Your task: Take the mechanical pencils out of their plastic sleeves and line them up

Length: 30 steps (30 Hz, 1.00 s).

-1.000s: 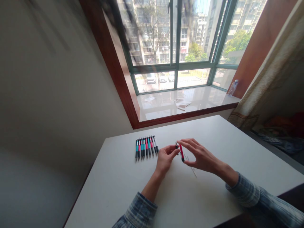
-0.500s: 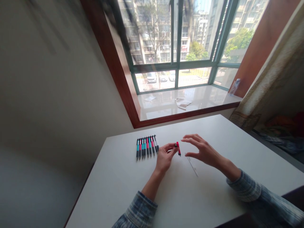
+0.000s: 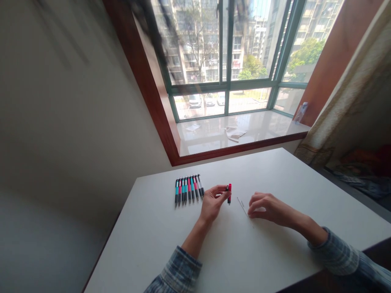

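Note:
My left hand [image 3: 212, 203] pinches the red barrel part of a pen [image 3: 229, 194], held roughly upright with its dark end down. My right hand [image 3: 265, 206] is at the table top, its fingertips brought together beside a thin white pen refill [image 3: 242, 206]. Whatever may be between those fingertips is hidden. A small spring [image 3: 242, 203] lies next to the refill. Left of my left hand, several click pens [image 3: 188, 189] with teal, red and white barrels lie side by side in a row, tips toward me.
The white table [image 3: 159, 248] meets the wall below a window sill [image 3: 207, 140]. On the sill are a crumpled wrapper [image 3: 234, 133] and a clear plastic bottle [image 3: 301, 112]. A curtain [image 3: 339, 97] hangs at the right.
My right hand has moved away from the pen barrel, down to the table by the refill, and its fingers have drawn together. The barrel in my left hand has tilted more upright.

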Available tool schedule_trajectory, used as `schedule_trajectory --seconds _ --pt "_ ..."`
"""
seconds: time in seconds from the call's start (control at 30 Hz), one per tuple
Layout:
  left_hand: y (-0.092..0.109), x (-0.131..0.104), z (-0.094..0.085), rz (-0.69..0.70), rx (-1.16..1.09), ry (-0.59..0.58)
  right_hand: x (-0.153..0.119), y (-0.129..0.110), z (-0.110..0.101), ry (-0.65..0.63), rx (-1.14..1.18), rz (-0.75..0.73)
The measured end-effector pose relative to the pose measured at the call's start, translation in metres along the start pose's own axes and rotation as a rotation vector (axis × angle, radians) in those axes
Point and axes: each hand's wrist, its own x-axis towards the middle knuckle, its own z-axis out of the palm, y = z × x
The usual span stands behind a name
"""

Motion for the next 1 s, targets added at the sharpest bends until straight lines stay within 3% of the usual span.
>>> schedule_trajectory --seconds 0.13,0.23,0.4,0.5,0.63,0.77,1.0 --pt "0.002 -0.001 0.001 -0.019 -0.022 0.005 -0.003 0.003 -0.001 0.028 -0.007 0.019" --pt "0.002 -0.001 0.002 -0.037 -0.042 0.012 0.006 0.003 -0.007 0.126 -0.005 0.039" --pt "0.001 -0.001 0.001 -0.061 -0.096 0.034 0.058 0.016 -0.02 0.304 0.283 0.084" --pt "0.001 -0.002 0.0 -0.082 -0.112 0.023 0.089 0.03 -0.017 0.402 0.468 0.117" --pt "0.003 -0.003 0.004 -0.103 -0.115 0.013 0.1 0.035 -0.003 0.526 0.649 0.144" --pt "0.004 -0.003 0.007 -0.107 -0.067 0.014 0.09 0.025 0.007 0.519 0.734 0.129" --pt "0.008 -0.003 0.008 -0.103 -0.067 0.009 0.085 0.015 0.003 0.396 0.686 0.08"
